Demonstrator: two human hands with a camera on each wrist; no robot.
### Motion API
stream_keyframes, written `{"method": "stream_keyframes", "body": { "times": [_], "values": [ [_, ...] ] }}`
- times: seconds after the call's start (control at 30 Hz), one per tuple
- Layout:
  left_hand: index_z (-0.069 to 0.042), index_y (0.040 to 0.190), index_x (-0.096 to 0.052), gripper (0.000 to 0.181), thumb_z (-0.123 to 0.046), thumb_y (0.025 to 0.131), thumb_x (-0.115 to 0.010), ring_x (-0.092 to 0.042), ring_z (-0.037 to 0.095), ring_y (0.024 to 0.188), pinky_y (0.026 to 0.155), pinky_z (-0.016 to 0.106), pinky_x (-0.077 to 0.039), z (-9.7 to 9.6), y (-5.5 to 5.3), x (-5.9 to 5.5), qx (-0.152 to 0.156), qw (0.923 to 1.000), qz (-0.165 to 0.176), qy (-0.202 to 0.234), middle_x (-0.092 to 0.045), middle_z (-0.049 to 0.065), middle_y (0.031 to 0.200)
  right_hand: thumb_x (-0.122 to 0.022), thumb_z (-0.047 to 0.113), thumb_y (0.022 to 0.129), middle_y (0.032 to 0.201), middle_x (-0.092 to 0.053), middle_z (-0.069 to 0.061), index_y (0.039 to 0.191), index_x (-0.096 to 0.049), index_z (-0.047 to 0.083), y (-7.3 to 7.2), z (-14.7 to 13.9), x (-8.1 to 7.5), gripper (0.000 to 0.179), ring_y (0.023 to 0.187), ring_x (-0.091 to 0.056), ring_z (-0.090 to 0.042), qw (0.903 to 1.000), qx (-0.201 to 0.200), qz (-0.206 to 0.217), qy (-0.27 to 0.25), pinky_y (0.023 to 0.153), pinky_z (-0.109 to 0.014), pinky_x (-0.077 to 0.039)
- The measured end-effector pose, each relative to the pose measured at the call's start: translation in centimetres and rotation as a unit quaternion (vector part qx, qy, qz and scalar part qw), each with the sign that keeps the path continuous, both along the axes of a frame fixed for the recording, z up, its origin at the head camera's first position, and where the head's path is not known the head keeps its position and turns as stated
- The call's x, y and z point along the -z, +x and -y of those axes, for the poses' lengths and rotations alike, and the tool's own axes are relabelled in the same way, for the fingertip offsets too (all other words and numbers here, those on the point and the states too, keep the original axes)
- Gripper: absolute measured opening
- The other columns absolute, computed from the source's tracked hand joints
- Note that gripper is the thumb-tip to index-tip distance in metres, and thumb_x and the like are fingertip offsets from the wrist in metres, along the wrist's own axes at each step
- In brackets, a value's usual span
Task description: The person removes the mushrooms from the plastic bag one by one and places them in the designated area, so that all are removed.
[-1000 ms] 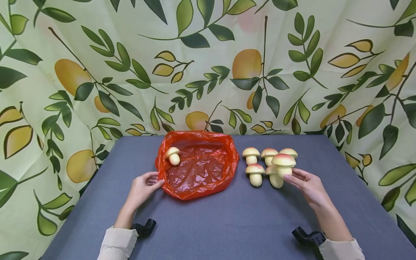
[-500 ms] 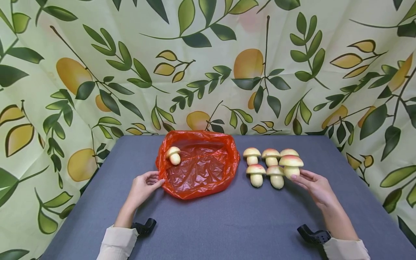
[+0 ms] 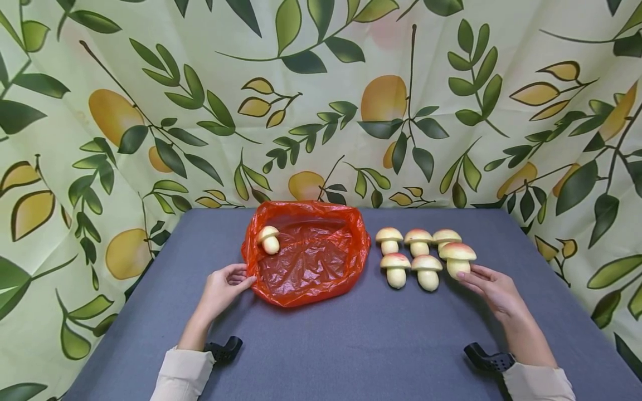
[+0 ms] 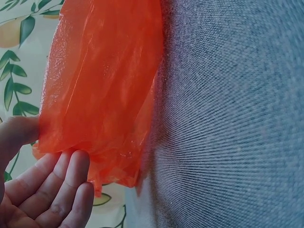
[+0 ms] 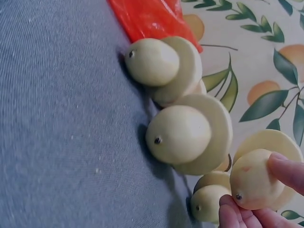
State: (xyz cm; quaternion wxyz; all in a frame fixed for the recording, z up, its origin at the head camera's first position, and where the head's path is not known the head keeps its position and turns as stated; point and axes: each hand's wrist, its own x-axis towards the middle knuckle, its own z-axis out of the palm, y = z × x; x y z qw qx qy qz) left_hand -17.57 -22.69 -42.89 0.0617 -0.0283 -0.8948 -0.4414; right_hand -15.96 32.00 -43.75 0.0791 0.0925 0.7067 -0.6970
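A red plastic bag (image 3: 296,299) lies with its mouth wide and its rim rolled out. My left hand (image 3: 220,291) pinches the bag's left edge between thumb and fingers, also clear in the left wrist view, where the bag wall (image 4: 104,80) fills the middle. Inside the bag, at its left, sits one toy mushroom (image 3: 270,240) with a pale stem. My right hand (image 3: 495,291) holds another toy mushroom (image 3: 457,259), red-tinged on its cap, by the stem. In the right wrist view this held mushroom (image 5: 256,178) appears raised off the table, beside the standing ones.
Right of the bag, several more toy mushrooms (image 3: 395,270) stand in two rows, close to the held one. A grey-blue cloth (image 3: 351,345) covers the table. Behind it hangs a leaf-and-fruit patterned curtain (image 3: 321,133).
My right hand has carried its mushroom rightward and slightly lower, from in front of the group to the right end of the front row. The left hand keeps its grip on the bag.
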Motion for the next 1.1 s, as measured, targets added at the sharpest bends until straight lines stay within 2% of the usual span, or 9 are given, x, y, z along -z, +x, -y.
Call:
{"method": "stream_keyframes", "body": {
  "times": [0.27, 0.5, 0.73, 0.87, 0.93, 1.03, 1.1],
  "values": [
    [0.007, 0.109, -0.067, 0.032, -0.011, 0.083, -0.074, -0.061, -0.002, 0.074, 0.07, 0.015, -0.054, 0.0, 0.0, 0.1, 0.0, 1.0, -0.002, -0.002, -0.072, 0.021, 0.093, -0.064, 0.011, 0.091, 0.081, -0.057, 0.027, 0.145, -0.004, -0.02, 0.0, -0.6, 0.4, 0.087, 0.078, -0.065, 0.009, 0.9992, -0.004, 0.021, 0.034, 0.075, -0.011, -0.055],
    [0.007, 0.109, -0.067, 0.033, -0.011, 0.083, -0.075, -0.063, 0.003, 0.075, 0.069, 0.014, -0.053, 0.0, 0.1, 0.0, 0.0, 1.0, -0.004, -0.002, -0.072, 0.021, 0.093, -0.065, 0.015, 0.091, 0.086, -0.057, 0.026, 0.146, -0.007, -0.019, -0.1, -1.1, 0.9, 0.086, 0.077, -0.065, 0.01, 0.9973, -0.009, 0.043, 0.059, 0.075, -0.01, -0.055],
    [0.007, 0.109, -0.067, 0.032, -0.011, 0.083, -0.075, -0.064, 0.005, 0.076, 0.07, 0.014, -0.053, -0.1, 0.0, 0.0, -0.002, 1.0, 0.0, -0.004, -0.072, 0.02, 0.093, -0.065, 0.016, 0.091, 0.087, -0.055, 0.022, 0.145, -0.01, -0.02, -0.1, -1.4, 1.4, 0.085, 0.076, -0.064, 0.009, 0.9954, -0.012, 0.05, 0.082, 0.076, -0.012, -0.056],
    [0.007, 0.11, -0.066, 0.033, -0.011, 0.083, -0.075, -0.064, 0.004, 0.076, 0.07, 0.014, -0.053, -0.1, 0.0, 0.0, -0.003, 1.0, 0.004, -0.008, -0.071, 0.021, 0.094, -0.064, 0.02, 0.092, 0.09, -0.056, 0.02, 0.144, -0.016, -0.021, -0.1, -1.5, 1.5, 0.081, 0.076, -0.063, 0.011, 0.9921, -0.012, 0.053, 0.113, 0.076, -0.013, -0.056],
    [0.007, 0.11, -0.066, 0.033, -0.01, 0.083, -0.074, -0.064, 0.004, 0.076, 0.07, 0.014, -0.053, -0.1, -0.1, 0.1, -0.004, 0.9999, 0.005, -0.01, -0.071, 0.021, 0.094, -0.064, 0.021, 0.093, 0.094, -0.058, 0.016, 0.143, -0.019, -0.021, -0.1, -1.5, 1.4, 0.079, 0.075, -0.063, 0.011, 0.9897, -0.01, 0.054, 0.132, 0.076, -0.014, -0.056],
    [0.007, 0.11, -0.066, 0.033, -0.01, 0.083, -0.074, -0.062, 0.001, 0.076, 0.07, 0.014, -0.053, 0.0, -0.1, 0.2, -0.004, 0.9999, 0.005, -0.014, -0.071, 0.02, 0.094, -0.064, 0.023, 0.093, 0.107, -0.062, -0.003, 0.142, -0.024, -0.02, -0.1, -1.4, 1.4, 0.077, 0.075, -0.062, 0.012, 0.9849, -0.008, 0.055, 0.164, 0.076, -0.015, -0.057],
    [0.007, 0.11, -0.066, 0.033, -0.01, 0.083, -0.074, -0.062, 0.0, 0.075, 0.07, 0.014, -0.053, 0.0, -0.1, 0.2, -0.003, 0.9999, 0.005, -0.014, -0.071, 0.021, 0.094, -0.064, 0.024, 0.092, 0.117, -0.06, -0.016, 0.142, -0.026, -0.02, -0.1, -1.3, 1.3, 0.076, 0.074, -0.062, 0.013, 0.9822, -0.006, 0.054, 0.18, 0.075, -0.015, -0.057]
  ]
}}
